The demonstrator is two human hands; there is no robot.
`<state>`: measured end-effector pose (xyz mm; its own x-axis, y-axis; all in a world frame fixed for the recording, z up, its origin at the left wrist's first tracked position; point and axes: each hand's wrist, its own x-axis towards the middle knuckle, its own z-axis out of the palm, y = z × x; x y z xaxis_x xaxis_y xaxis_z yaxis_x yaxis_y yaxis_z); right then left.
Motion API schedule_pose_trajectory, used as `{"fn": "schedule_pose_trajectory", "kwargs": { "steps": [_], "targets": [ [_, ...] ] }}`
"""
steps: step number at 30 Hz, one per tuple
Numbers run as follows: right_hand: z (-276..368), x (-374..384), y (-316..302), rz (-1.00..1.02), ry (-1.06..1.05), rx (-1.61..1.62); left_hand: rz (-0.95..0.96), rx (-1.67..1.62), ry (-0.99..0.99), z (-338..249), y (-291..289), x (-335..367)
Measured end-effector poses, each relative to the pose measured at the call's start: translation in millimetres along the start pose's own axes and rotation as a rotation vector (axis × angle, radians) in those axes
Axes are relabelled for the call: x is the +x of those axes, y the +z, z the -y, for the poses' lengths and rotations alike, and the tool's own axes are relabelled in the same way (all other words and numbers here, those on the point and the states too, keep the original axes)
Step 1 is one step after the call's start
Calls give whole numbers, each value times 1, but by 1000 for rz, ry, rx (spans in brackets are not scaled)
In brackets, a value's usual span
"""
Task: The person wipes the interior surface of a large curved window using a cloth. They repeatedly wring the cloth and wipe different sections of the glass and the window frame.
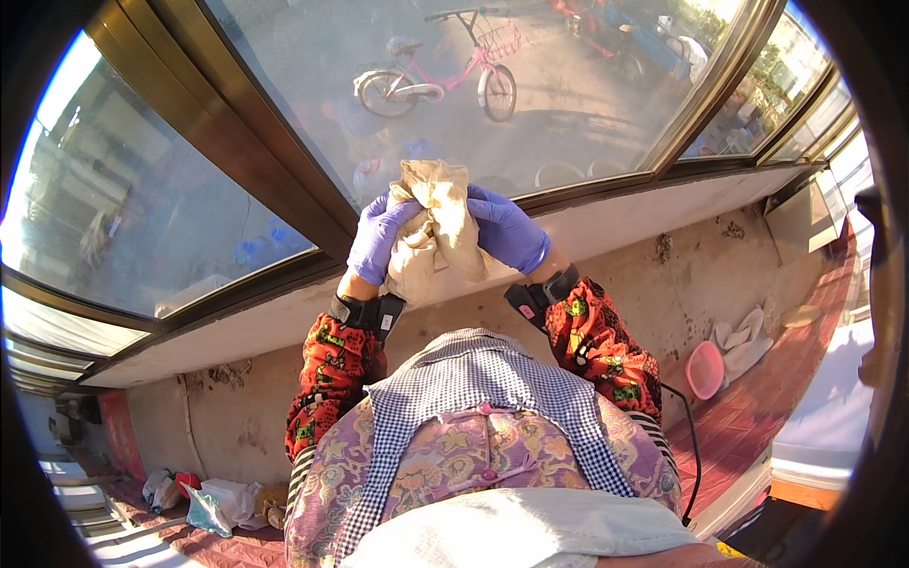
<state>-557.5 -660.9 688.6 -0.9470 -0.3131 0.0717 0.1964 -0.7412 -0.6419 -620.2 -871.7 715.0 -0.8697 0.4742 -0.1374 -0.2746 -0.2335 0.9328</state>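
Observation:
A crumpled cream-coloured cloth [437, 222] is bunched between my two hands, in front of the window's lower frame. My left hand [377, 237], in a purple glove, grips the cloth's left side with the thumb over it. On the other side my right hand [508, 230], gloved the same way, is closed on the cloth's right edge; some of its fingers are hidden behind the fabric. Loose folds hang below the hands. Just beyond them stands a large, hazy window pane [312, 57] in a brown metal frame [256, 142].
A pale sill wall [606, 222] runs under the window. To the right, a pink basin [704, 370] and a light cloth [743, 343] lie by red floor tiles [757, 407]. Bags [227, 502] sit at lower left. Through the glass shows a pink bicycle [440, 85].

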Motion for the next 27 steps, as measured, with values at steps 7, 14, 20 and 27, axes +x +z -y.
{"fn": "schedule_pose_trajectory", "kwargs": {
  "steps": [7,14,20,27],
  "targets": [
    [5,1,0,-177,41,-152,-45,177,99,3,5,-2],
    [13,0,7,-524,-172,-394,-24,668,133,-5,16,-17],
    [28,-3,23,-299,-239,-202,175,362,9,-12,9,-4],
    [24,-11,14,-264,-70,-22,361,112,-17,-4,-10,5]
  ]
}}
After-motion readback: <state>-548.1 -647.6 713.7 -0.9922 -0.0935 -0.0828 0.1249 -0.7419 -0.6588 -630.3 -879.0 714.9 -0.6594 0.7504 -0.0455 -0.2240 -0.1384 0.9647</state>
